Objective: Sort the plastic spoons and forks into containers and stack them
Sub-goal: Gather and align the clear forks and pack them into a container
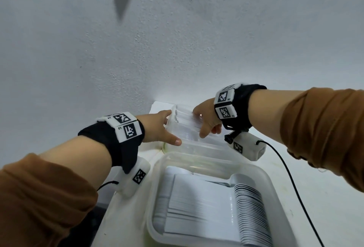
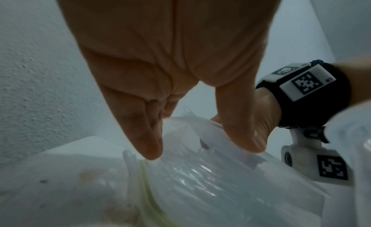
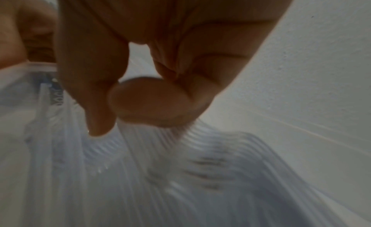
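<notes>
The left hand (image 1: 157,128) has its fingers (image 2: 148,144) and thumb spread and nearly straight, and they rest on the left wall of the far clear box (image 1: 197,146), which stands on the table (image 1: 315,197) against the wall. In this box lies a row of plastic forks (image 1: 185,120); the right hand (image 1: 204,120) pinches this row from above with curled fingers (image 3: 160,100). The forks look very light, thin and smooth, so I think the row can easily slip apart and is best squeezed from both ends; the near box (image 1: 155,177) already holds the spoons (image 1: 248,205).
</notes>
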